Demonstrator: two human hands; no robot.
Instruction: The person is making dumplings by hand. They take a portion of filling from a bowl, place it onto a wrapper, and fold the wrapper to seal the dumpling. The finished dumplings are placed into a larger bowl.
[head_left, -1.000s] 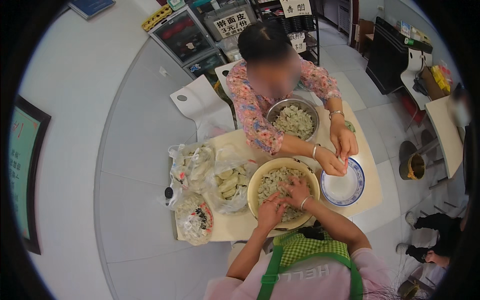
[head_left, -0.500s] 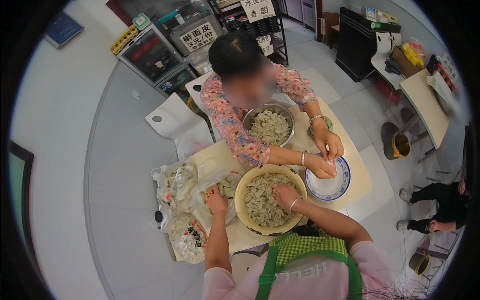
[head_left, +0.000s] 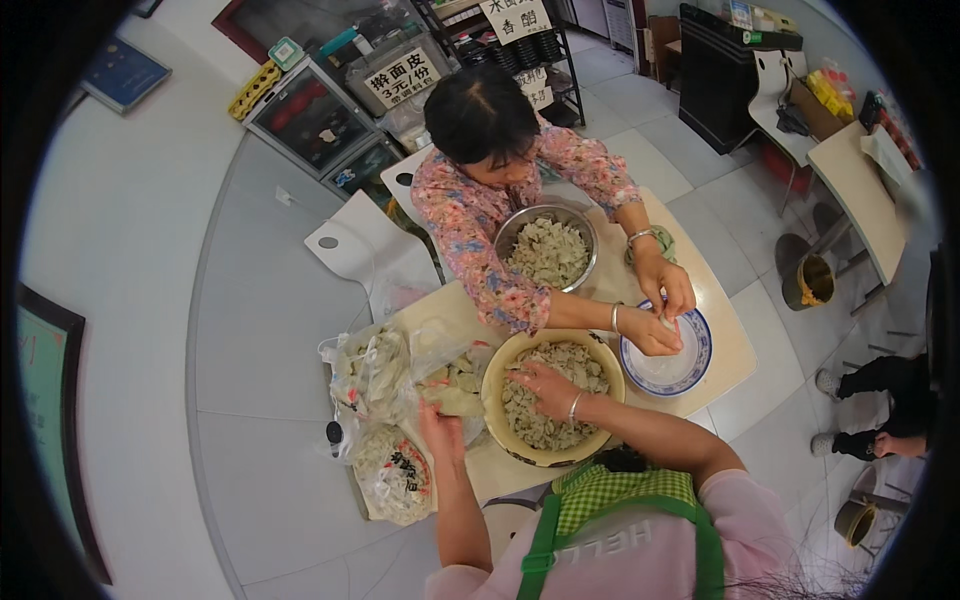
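My left hand (head_left: 442,430) is at the near edge of a clear plastic bag (head_left: 433,345), its fingers closed on the film, though partly blurred. Larger pale green pieces (head_left: 455,390) show in the bag's mouth. My right hand (head_left: 545,388), with a bracelet at the wrist, lies on chopped pale green pieces (head_left: 565,425) inside a yellow basin (head_left: 492,400). Its fingers are apart and point toward the basin's left side.
Across the table (head_left: 725,365), another person in a flowered top (head_left: 505,285) works both hands over a blue-rimmed white bowl (head_left: 665,378). A metal bowl (head_left: 590,262) of similar pieces stands before them. Filled bags (head_left: 385,480) lie left, and white chairs (head_left: 350,240) stand beyond.
My left hand has drawn back from inside the bag to its near edge, and more of the green pieces shows. My right hand has shifted left across the basin.
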